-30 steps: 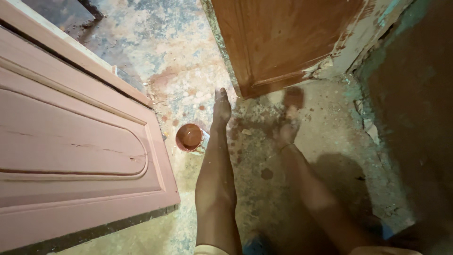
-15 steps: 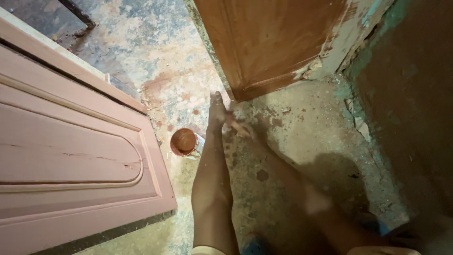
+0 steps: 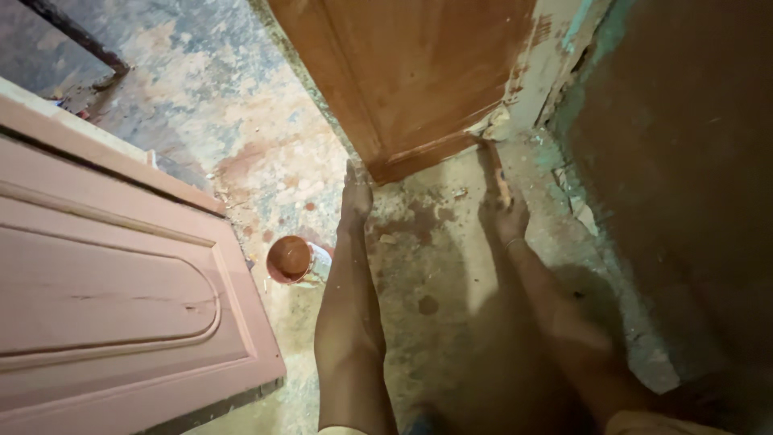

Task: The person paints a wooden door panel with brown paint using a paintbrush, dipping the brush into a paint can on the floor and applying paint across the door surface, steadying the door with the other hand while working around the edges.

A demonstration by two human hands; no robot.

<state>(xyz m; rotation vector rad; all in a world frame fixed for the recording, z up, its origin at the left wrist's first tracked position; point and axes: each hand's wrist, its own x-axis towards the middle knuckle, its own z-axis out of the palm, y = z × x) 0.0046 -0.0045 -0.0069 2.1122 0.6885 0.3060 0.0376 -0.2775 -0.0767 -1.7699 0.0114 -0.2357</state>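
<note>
The right hand (image 3: 510, 216) is closed around a paintbrush (image 3: 495, 171), its tip at the bottom corner of the brown door (image 3: 419, 72). The left hand (image 3: 356, 197) lies flat, fingers together, on the floor (image 3: 435, 266) by that door's lower edge. Most of the door looks coated; the bottom corner remains. A paint cup (image 3: 294, 259) stands near the left forearm, beside a pink door panel (image 3: 105, 298).

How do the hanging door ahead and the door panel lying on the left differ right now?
The brown door stands upright in its frame with a glossy, reddish-brown wet-looking coat; the pink door panel lies flat on the floor, matte and pale. The right hand holds a brush at the brown door's bottom corner; nothing touches the pink door panel, though the paint tin sits beside it. Both appear to be panelled wood.
</note>
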